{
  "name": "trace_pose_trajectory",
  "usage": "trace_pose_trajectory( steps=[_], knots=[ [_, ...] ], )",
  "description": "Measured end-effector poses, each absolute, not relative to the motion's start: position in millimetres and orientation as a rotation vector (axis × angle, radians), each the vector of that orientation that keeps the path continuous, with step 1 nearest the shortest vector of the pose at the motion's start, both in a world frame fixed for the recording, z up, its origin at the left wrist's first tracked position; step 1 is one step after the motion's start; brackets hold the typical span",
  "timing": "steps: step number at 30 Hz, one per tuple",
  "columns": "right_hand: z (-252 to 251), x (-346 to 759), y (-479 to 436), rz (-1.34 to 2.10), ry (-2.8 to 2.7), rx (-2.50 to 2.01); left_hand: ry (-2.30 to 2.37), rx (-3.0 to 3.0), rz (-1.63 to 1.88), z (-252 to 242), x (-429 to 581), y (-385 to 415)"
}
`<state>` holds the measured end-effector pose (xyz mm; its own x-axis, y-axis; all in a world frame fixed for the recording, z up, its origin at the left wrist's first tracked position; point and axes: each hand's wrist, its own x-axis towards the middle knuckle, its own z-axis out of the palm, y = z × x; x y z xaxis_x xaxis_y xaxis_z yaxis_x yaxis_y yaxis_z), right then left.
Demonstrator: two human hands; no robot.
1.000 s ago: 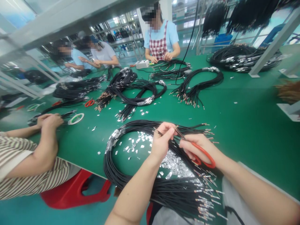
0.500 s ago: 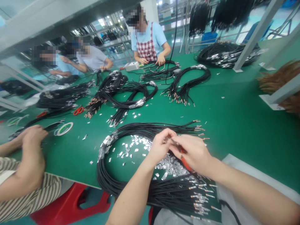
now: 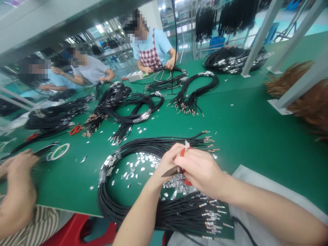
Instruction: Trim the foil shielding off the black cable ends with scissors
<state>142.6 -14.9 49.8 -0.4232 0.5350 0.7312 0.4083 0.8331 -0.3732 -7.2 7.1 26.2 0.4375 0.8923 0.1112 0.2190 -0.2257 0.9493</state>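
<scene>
Red-handled scissors (image 3: 170,172) are held in my right hand (image 3: 206,171), their blades pointing left across my left wrist area. My left hand (image 3: 167,160) is closed, its fingertips meeting those of the right; what it grips is hidden. A small whitish scrap (image 3: 187,145) sticks up above the touching fingers. Under both hands lies a looped bundle of black cables (image 3: 102,191), bound with silver foil tape (image 3: 109,165) at its left bend. Bare copper ends (image 3: 211,140) show at the upper right, and foil-wrapped ends (image 3: 214,218) at the lower right.
Silver foil scraps (image 3: 143,164) litter the green table (image 3: 238,136). More cable bundles (image 3: 138,111) lie farther back. Red scissors (image 3: 76,130) and a tape roll (image 3: 60,151) are at left. Co-workers sit opposite, and another's arm (image 3: 20,188) is at left. Metal posts (image 3: 302,85) stand right.
The scissors have turned in my right hand, so the blades now show pointing left. A whitish scrap now shows above the fingers. The whole view has shifted a little to the right.
</scene>
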Motion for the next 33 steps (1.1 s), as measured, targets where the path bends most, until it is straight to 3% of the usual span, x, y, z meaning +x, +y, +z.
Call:
trace_pose_trajectory(
  steps=[6,10,25,33],
  knots=[
    [49.0,154.9,11.0,0.958,-1.623,-0.969,1.055,1.451,1.176,18.0,-3.4,5.9],
    [42.5,155.0,24.3,1.327,-1.273,-0.894,1.152,1.41,1.191,18.3,-1.5,3.0],
    [42.9,153.5,21.0,1.201,-1.38,-0.904,1.197,1.54,1.247,26.6,8.4,-3.5],
    [35.7,153.7,21.0,1.072,-1.545,-0.807,0.873,1.013,1.013,27.2,-1.7,4.5]
  ],
)
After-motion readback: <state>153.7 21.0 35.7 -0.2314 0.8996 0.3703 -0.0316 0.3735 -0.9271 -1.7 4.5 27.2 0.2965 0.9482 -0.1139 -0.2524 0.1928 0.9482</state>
